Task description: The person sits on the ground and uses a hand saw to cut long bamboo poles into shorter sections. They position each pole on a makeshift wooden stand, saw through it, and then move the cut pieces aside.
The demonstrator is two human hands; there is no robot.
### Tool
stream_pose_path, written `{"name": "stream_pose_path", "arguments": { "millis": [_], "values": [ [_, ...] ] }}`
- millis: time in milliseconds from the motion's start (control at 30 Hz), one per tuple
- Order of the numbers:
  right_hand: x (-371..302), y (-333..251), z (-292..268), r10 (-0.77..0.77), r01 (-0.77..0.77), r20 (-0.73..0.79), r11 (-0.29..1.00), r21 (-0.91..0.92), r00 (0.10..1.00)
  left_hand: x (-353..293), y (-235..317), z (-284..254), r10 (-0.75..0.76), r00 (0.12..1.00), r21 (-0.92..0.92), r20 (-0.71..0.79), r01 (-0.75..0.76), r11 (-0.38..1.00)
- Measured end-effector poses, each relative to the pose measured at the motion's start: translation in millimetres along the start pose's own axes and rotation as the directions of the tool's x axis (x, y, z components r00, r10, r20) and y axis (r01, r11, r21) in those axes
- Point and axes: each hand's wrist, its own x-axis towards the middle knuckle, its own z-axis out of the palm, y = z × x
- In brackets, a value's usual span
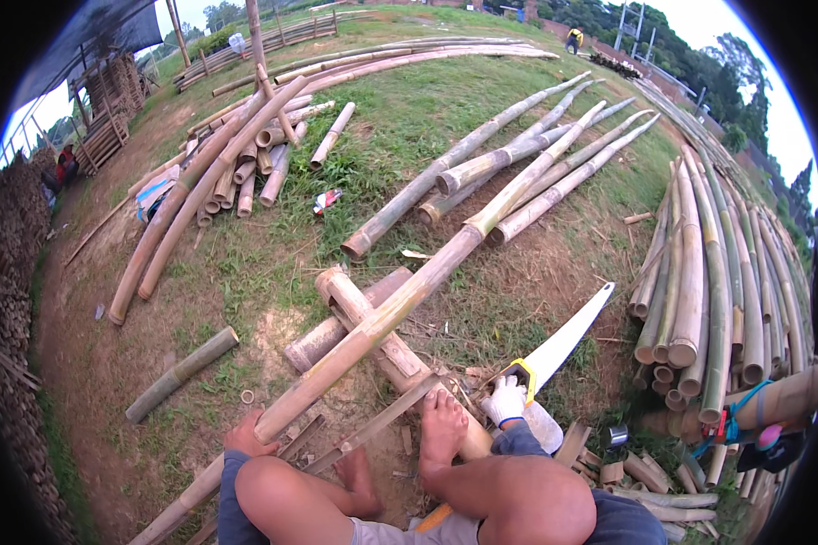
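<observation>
A long bamboo pole (382, 318) runs slantwise from my lower left toward the far right, lying across a thicker bamboo piece (398, 356) on the ground. My bare left hand (249, 434) is closed round the pole near its lower part, left of my knee. To the right of my foot, my right hand (505, 401), in a white glove, grips the yellow and black handle of a hand saw (568, 338). The saw's pale blade points away to the far right, apart from the pole. My bare foot (443, 425) rests by the thicker bamboo piece.
A short green bamboo length (182, 374) lies at left. More poles (509, 154) lie ahead, a large stack (700, 263) stands at right, and cut pieces (245, 177) are piled at far left. Offcuts (659, 481) and a metal cup (617, 436) are near my right knee.
</observation>
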Motion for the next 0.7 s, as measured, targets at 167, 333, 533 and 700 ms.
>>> {"name": "stream_pose_path", "arguments": {
  "millis": [167,333,533,700],
  "values": [
    [-4.1,19.1,5.0,0.094,0.021,-0.263,0.915,0.404,0.960,-20.6,17.0,14.2,-0.058,0.994,0.000,-0.095,0.058,0.998],
    [-10.1,23.9,-6.6,0.075,-0.059,-0.042,0.952,0.300,0.996,-24.3,31.8,7.0,-0.099,0.991,-0.050,-0.091,0.095,0.994],
    [-34.2,34.7,-14.3,0.027,-0.066,0.165,0.970,0.234,0.986,-20.0,37.4,6.1,0.146,0.955,-0.008,-0.257,-0.154,0.988],
    [-44.6,69.9,6.5,0.057,-0.110,0.130,0.885,0.452,0.990,-29.8,27.2,20.1,0.286,0.861,0.164,-0.421,-0.238,0.957]
  ]
}}
